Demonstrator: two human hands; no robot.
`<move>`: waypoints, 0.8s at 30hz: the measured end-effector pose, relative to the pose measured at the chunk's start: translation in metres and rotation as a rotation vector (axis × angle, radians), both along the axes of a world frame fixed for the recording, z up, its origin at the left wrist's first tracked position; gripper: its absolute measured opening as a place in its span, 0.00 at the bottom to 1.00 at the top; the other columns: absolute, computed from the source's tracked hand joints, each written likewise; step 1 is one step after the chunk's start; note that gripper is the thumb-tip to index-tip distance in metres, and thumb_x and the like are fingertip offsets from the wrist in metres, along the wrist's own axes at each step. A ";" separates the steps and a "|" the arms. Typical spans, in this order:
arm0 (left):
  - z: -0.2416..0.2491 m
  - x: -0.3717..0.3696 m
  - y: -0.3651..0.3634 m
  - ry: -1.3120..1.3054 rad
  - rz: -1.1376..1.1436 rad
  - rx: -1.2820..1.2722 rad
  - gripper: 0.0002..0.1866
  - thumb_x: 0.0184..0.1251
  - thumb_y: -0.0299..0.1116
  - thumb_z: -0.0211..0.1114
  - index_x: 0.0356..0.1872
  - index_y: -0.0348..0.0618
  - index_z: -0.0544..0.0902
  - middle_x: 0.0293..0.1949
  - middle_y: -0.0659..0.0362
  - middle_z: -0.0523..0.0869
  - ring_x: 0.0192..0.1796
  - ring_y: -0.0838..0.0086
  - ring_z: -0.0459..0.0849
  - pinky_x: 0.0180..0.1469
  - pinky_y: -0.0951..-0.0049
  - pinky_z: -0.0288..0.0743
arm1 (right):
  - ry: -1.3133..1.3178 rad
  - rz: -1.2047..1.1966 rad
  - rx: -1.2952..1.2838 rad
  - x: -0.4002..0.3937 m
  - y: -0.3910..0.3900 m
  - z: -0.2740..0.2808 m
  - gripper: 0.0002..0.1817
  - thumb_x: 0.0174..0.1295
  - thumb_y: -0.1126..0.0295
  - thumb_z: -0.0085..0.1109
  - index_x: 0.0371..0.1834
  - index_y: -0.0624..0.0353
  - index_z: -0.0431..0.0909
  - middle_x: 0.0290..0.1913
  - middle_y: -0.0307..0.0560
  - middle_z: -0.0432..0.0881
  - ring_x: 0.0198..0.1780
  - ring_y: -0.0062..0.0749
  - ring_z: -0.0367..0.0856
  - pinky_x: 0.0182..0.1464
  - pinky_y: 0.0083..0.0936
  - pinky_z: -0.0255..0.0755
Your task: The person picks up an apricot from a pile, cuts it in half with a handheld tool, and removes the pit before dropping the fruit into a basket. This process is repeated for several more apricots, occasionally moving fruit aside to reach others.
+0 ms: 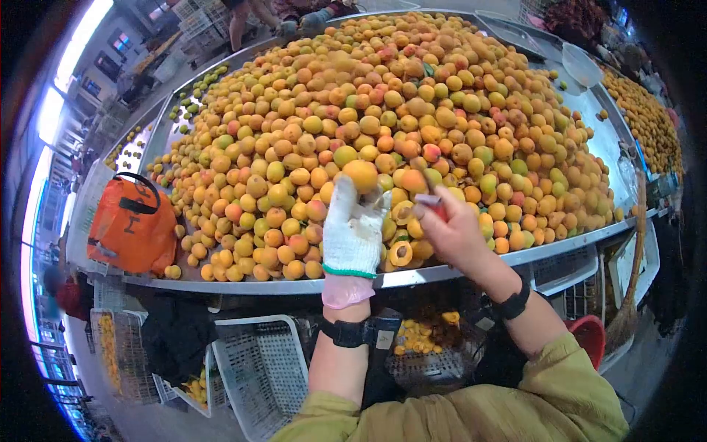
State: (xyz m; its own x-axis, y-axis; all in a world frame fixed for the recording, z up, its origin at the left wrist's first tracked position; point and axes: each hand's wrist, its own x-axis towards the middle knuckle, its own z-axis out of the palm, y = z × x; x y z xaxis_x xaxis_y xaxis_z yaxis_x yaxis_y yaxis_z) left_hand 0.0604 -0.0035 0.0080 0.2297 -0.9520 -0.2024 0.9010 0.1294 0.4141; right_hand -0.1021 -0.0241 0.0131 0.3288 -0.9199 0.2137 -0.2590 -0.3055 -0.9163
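Note:
My left hand (352, 234), in a white knit glove with a green cuff, is closed around a whole yellow-orange apricot (360, 177). To its right, my bare right hand (455, 230) grips a small knife (434, 208) with a red handle; its blade is smeared by motion. Both hands are over the near edge of a large heap of apricots (412, 110) on a metal table. Between the hands lies a cut apricot half (401, 253), its hollow facing up. A second cut one (403, 213) rests just behind it.
An orange bag (132, 225) stands at the table's left corner. Below the metal rim (243, 286) are a white crate (261, 372) and a basket of apricot pieces (427, 335). At right are a broom (626, 317) and a red bucket (588, 335). Another person's gloved hands (302, 24) are across the table.

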 end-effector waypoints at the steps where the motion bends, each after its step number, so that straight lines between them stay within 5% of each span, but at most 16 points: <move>1: 0.007 -0.007 0.002 -0.184 0.005 -0.055 0.21 0.68 0.45 0.61 0.55 0.42 0.74 0.48 0.55 0.79 0.52 0.68 0.77 0.58 0.62 0.72 | -0.187 0.007 0.234 -0.002 -0.001 0.010 0.16 0.65 0.60 0.59 0.44 0.61 0.74 0.24 0.35 0.71 0.27 0.17 0.70 0.29 0.20 0.66; 5: 0.013 -0.037 0.004 -0.619 -0.036 -0.109 0.17 0.71 0.37 0.58 0.54 0.39 0.73 0.48 0.57 0.78 0.52 0.72 0.77 0.56 0.70 0.71 | -0.467 0.065 0.351 -0.002 -0.012 0.006 0.19 0.65 0.56 0.60 0.45 0.62 0.72 0.26 0.36 0.73 0.28 0.18 0.71 0.31 0.20 0.67; 7: 0.013 -0.044 0.004 -0.898 0.009 -0.063 0.12 0.71 0.32 0.56 0.51 0.38 0.75 0.48 0.56 0.78 0.51 0.73 0.77 0.55 0.73 0.71 | -0.339 0.001 0.183 -0.006 -0.016 0.005 0.21 0.63 0.54 0.61 0.45 0.61 0.72 0.26 0.38 0.74 0.28 0.20 0.72 0.31 0.21 0.68; 10: -0.006 -0.048 0.003 -0.655 0.085 -0.099 0.11 0.72 0.31 0.54 0.49 0.37 0.76 0.47 0.56 0.78 0.50 0.72 0.78 0.57 0.73 0.70 | -0.184 -0.051 -0.177 -0.001 -0.018 -0.001 0.26 0.58 0.50 0.65 0.45 0.60 0.71 0.24 0.44 0.74 0.25 0.28 0.74 0.29 0.26 0.69; 13: -0.028 -0.059 0.001 -0.879 0.439 0.043 0.15 0.73 0.31 0.53 0.54 0.31 0.74 0.48 0.53 0.79 0.51 0.69 0.79 0.58 0.70 0.71 | -0.026 -0.052 -0.294 0.005 -0.004 0.001 0.26 0.56 0.50 0.66 0.43 0.60 0.70 0.22 0.46 0.74 0.23 0.33 0.75 0.26 0.29 0.69; 15: -0.032 -0.059 0.002 -1.242 0.588 0.052 0.15 0.72 0.30 0.55 0.54 0.31 0.75 0.51 0.53 0.80 0.53 0.69 0.79 0.59 0.71 0.72 | -0.064 -0.044 -0.258 0.009 0.000 0.001 0.25 0.57 0.51 0.65 0.43 0.60 0.70 0.22 0.47 0.74 0.23 0.33 0.75 0.26 0.28 0.69; 18: -0.019 -0.062 0.004 -0.780 0.481 0.004 0.13 0.69 0.27 0.58 0.51 0.32 0.76 0.46 0.56 0.81 0.48 0.70 0.80 0.53 0.73 0.74 | -0.142 -0.030 -0.140 0.013 0.007 0.000 0.22 0.59 0.53 0.63 0.43 0.60 0.70 0.22 0.46 0.74 0.22 0.31 0.74 0.26 0.26 0.68; 20: 0.002 -0.061 0.006 -1.000 0.503 0.045 0.06 0.70 0.26 0.55 0.34 0.34 0.76 0.34 0.59 0.78 0.38 0.75 0.78 0.41 0.75 0.73 | -0.188 -0.024 -0.051 0.019 0.009 -0.002 0.21 0.61 0.54 0.61 0.43 0.60 0.71 0.22 0.43 0.75 0.22 0.29 0.74 0.26 0.26 0.68; 24: -0.004 -0.046 0.002 -1.193 0.497 -0.011 0.04 0.68 0.24 0.57 0.32 0.35 0.75 0.29 0.62 0.75 0.32 0.76 0.74 0.36 0.76 0.69 | -0.472 0.024 0.252 0.027 0.013 -0.003 0.18 0.68 0.54 0.52 0.42 0.60 0.71 0.24 0.31 0.74 0.20 0.19 0.70 0.23 0.20 0.65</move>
State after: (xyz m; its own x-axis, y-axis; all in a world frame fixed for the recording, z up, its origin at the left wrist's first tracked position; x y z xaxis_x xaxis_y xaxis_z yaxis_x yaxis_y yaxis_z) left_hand 0.0149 -0.0010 0.0040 0.5901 -0.7132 0.3784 -0.1676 0.3503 0.9215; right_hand -0.0752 -0.0115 0.0102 0.2721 -0.9551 0.1174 0.2039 -0.0620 -0.9770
